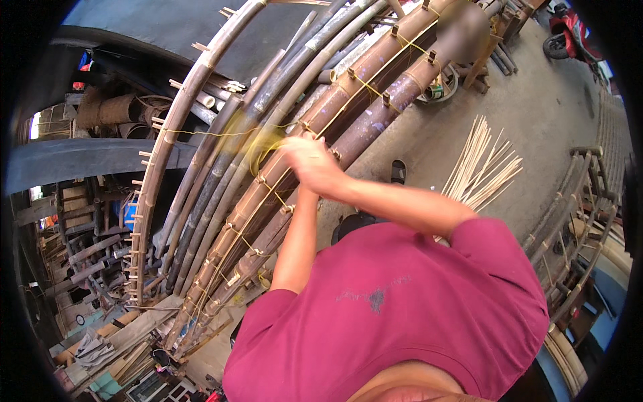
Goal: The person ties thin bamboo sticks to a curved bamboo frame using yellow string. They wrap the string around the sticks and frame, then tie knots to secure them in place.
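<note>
1. Magenta short-sleeved shirt [395, 308] is filling the foreground, both forearms reaching up from it.
2. Both hands are meeting at one spot: the right hand [315, 164] is clamping thin yellow string [258, 144], apparently pulling it taut; the left hand is hiding behind it, grip untellable.
3. String is lying against long brown bamboo poles [348, 100].
4. Pale split bamboo sticks [482, 167] are lying well apart on the grey concrete floor [536, 114].

My hands work a thin yellow cord [258, 144], blurred and looped, just left of them; it runs zigzag around small wooden pegs [351, 73] along two brown bamboo poles [348, 100], lying side by side.
</note>
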Tool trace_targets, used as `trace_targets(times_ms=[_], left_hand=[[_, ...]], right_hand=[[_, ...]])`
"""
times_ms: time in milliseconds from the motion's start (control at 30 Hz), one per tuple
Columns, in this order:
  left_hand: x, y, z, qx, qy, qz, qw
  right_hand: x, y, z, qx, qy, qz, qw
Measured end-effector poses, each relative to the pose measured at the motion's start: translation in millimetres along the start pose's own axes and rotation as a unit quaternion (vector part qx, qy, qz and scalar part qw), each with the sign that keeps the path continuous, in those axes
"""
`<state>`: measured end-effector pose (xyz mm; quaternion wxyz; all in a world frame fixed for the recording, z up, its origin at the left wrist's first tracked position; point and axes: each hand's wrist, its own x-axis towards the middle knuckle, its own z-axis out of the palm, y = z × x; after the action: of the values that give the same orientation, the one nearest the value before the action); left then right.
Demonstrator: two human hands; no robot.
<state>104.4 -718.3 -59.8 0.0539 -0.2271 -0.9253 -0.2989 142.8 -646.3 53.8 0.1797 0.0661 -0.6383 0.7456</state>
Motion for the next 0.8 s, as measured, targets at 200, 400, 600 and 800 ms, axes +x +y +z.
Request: trace_targets(times_ms=[200,400,600,800], left_hand=[[17.8,26.7,-25.2,-0.042,-0.062,-0.074,0.994],[10.3,14.2,-31.3,-0.044,-0.057,-0.146,0.987],[23.4,11.5,-26.1,-0.155,0.018,-0.088,0.984],[133.3,-3.4,-45.0,-0.124,0.115,-0.075,0.983]], right_hand=[[96.1,64.4,-60.4,-0.69,-0.136,-0.027,0.71],[48.0,-64.6,-69.2,-0.065,-0.369,0.052,0.926],[-101.7,35.3,-105.8,-0.228,-0.297,0.072,0.924],[-116.8,2.7,-223.1,0.452,0.142,0.111,0.874]])
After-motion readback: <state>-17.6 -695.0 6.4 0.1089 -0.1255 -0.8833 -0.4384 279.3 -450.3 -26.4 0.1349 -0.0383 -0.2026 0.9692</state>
